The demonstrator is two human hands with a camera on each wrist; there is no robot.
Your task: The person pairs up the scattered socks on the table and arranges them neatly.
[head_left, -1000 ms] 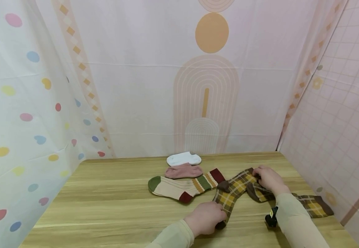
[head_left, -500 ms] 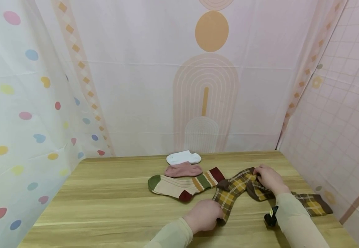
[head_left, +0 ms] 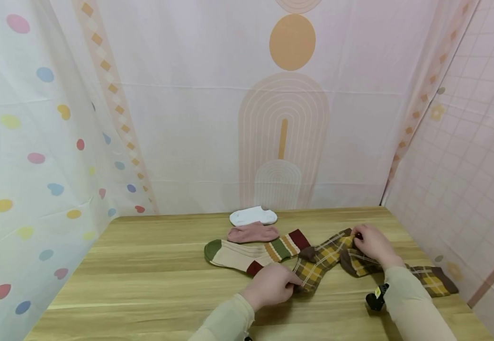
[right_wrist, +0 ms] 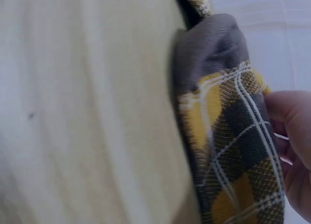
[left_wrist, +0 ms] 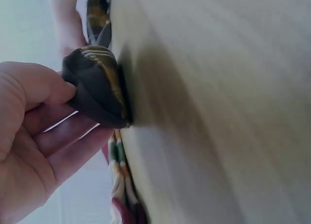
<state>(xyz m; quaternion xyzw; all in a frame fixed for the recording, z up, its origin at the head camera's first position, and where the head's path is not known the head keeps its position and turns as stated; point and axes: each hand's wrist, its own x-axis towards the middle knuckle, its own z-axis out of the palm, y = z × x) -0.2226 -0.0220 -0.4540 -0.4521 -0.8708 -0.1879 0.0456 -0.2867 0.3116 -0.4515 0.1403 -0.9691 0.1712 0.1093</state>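
A brown and yellow plaid sock (head_left: 325,255) lies at an angle on the wooden table, its dark heel near a cream striped sock (head_left: 240,258). My left hand (head_left: 270,284) pinches the plaid sock's dark toe (left_wrist: 95,90) between thumb and fingers, lifting it a little off the wood. At the sock's upper end, my right hand (head_left: 372,245) holds the cuff, where some yellow shows beside the fingertips. Partly beneath the right hand and forearm lies a second plaid sock (head_left: 433,280), stretching toward the right edge.
Behind the striped sock lie a dusty pink sock (head_left: 253,233) and, farther back, a white ankle sock (head_left: 253,217). Patterned curtains (head_left: 187,142) rise along the back and sides of the table (head_left: 144,279).
My left hand has moved left and up with the toe of the plaid sock, so that end now looks shorter. The right hand still holds the cuff, with slightly more yellow showing there.
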